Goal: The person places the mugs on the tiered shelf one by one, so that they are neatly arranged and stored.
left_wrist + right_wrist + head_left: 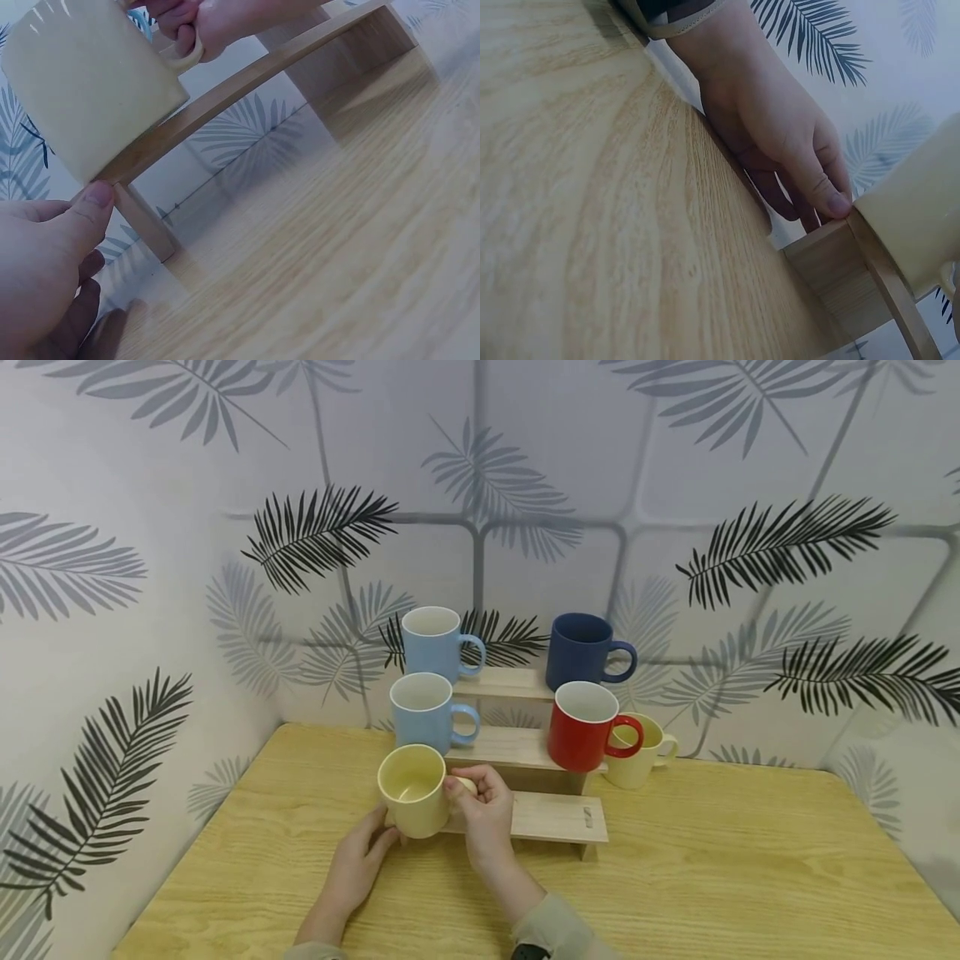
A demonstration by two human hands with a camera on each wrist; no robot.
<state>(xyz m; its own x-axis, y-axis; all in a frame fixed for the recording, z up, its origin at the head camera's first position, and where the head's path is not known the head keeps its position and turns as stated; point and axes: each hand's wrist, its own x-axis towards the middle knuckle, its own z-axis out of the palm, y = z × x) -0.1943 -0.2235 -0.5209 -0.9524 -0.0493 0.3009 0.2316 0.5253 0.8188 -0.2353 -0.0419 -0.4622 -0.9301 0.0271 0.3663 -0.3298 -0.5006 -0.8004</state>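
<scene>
A yellow mug [420, 810] sits at the left end of the lowest tier of a wooden step rack [551, 818]. By its handle, on the right side, my right hand [486, 814] pinches the mug. My left hand [352, 860] is at the rack's left end, just beside the mug's base. In the left wrist view, the left thumb [96, 196] lies against the corner of the wooden board [217, 97]. The right wrist view has the left hand [780, 139] gripping that end of the board below the mug [915, 210].
Two light blue mugs [422, 714] stand on the left of the upper tiers. On the right are a navy mug [573, 652] on top and a red mug [581, 731] below it. Another yellow mug [632, 760] stands behind the rack on the wooden table [720, 860].
</scene>
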